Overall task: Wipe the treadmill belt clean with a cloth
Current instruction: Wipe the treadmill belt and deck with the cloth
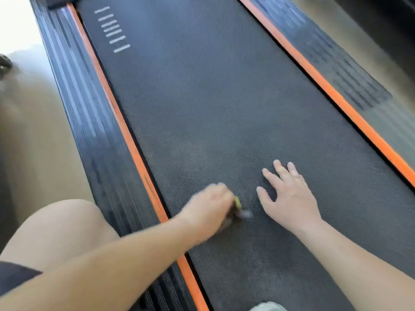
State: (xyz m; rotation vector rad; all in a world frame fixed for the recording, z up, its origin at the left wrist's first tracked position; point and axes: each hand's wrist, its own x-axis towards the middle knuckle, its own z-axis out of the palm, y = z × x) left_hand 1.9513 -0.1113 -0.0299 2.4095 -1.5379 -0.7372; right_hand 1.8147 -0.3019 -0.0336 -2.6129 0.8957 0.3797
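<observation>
Bounding edges: the treadmill belt [213, 97] runs between the left orange strip [116, 117] and the right orange strip [325, 88]. The ribbed left side rail [83, 104] and the right side rail [350, 72] lie just outside the strips.
Open room: dark textured belt extends ahead of both hands as far as the white marks [112, 30] near the far left corner. The hands are near each other but apart.
Left hand: the left hand [208, 209] is on the belt, near the left orange strip, with its forearm crossing that strip and rail. It is motion-blurred, and its fingers appear to be curled down around the cloth.
Cloth: the cloth [241, 209] is on the belt under the left hand. Only a yellow-green and grey edge shows on the side facing the right hand.
Right hand: the right hand [289, 196] lies palm down on the belt, fingers [269, 176] straight and spread wide, holding nothing.
Surroundings: a bare knee [62, 223] is beside the left side rail, over the tan floor [33, 142].
</observation>
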